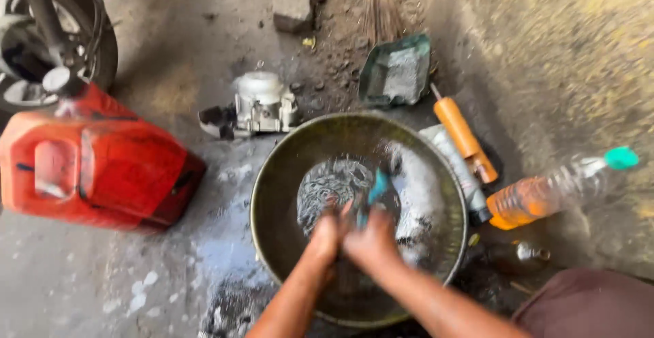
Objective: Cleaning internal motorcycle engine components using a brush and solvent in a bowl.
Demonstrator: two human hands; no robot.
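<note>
basin: a wide, round metal basin [272, 195] sits on the grimy concrete floor, right in front of the person, with a shallow pool of dark, oily liquid in its bottom.
metal part: a grey metal part [415, 188] lies inside the basin, toward its right wall, wet and partly hidden by the hands.
brush: a small tool with a teal handle [377, 187] sticks up from between the two hands, over the middle of the basin; its working end is blurred.
right hand: the right hand [373, 239] is clenched around the teal-handled tool, low in the basin beside the grey part.
left hand: the left hand [325, 234] presses against the right one; fingers curled, but what they grasp, if anything, i cannot tell.
jerrycan: a red plastic jerrycan [102, 164] lies on its side, left of the basin and apart from it.
engine piece: a pale metal engine piece [262, 103] stands just beyond the basin's far left rim.
wheel: a motorcycle wheel [61, 31] shows at the top left, behind the jerrycan.
dustpan: a green dustpan [396, 72] rests beyond the basin, with a broom's bristles [380, 8] above it.
orange cylinder: an orange-bodied cylinder [463, 137] lies just right of the basin rim.
bottle: a clear plastic bottle [552, 191] with amber liquid and a teal cap lies further right.
</note>
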